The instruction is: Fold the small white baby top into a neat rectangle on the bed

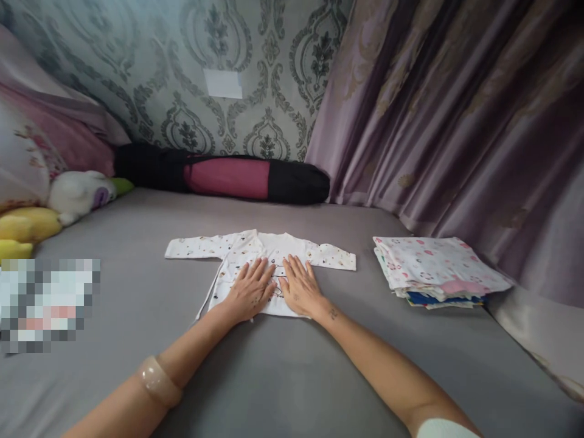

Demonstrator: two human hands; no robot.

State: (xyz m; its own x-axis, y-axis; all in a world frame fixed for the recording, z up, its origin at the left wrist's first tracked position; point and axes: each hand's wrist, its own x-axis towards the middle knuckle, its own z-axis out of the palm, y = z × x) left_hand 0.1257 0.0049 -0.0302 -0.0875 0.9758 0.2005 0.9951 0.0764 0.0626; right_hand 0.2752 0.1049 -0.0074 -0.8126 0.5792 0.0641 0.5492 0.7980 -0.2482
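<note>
A small white baby shirt (241, 246) with a scattered print lies spread on the grey sheet, both long sleeves stretched out sideways. Flat on the left half of its body rests my left hand (250, 289), fingers extended. My right hand (301, 286) lies open on the right half, its thumb close to the left hand. Neither hand grasps the cloth. Part of the printed front is hidden under my palms. A thin tie hangs off the shirt's lower left side.
To the right sits a stack of folded printed cloths (438, 264). A black and maroon long bag (228, 176) lies along the wall. Plush toys (79, 194) are at the left, above a blurred-out item (55, 298). Purple curtains (410, 109) hang down at the right.
</note>
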